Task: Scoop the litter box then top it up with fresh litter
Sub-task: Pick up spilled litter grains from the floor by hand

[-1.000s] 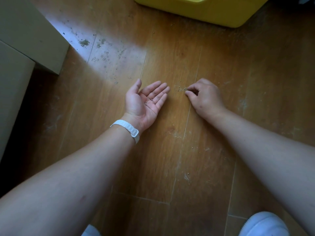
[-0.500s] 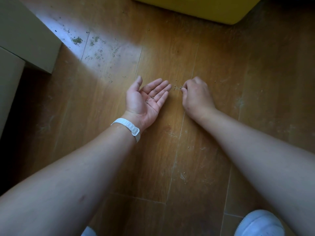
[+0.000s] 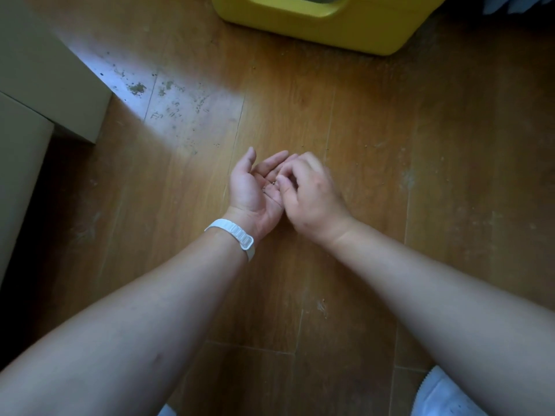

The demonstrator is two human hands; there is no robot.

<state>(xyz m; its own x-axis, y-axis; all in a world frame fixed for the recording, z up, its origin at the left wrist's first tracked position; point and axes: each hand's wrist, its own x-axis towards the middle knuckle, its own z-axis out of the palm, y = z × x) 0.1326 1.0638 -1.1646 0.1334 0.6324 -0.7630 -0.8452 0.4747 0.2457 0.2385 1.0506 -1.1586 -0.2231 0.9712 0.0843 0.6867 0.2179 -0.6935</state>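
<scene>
My left hand [image 3: 250,190] lies palm up just above the wooden floor, fingers relaxed, with a few small litter grains [image 3: 271,184] in the palm. My right hand [image 3: 309,193] hovers over that palm with fingers curled, thumb and fingertips pinched together above the grains. A yellow litter box [image 3: 315,28] stands at the top of the view, only its near wall and rim showing. More spilled litter [image 3: 136,88] speckles the sunlit floor patch at upper left.
Cardboard boxes [image 3: 39,85] stand along the left side. A white band [image 3: 240,235] circles my left wrist. White shoes [image 3: 441,394] show at the bottom edge. Wooden floor [image 3: 420,175] stretches to the right of my hands.
My right hand has left the floor and moved left over my left palm. The camera has tilted, showing more of the yellow box.
</scene>
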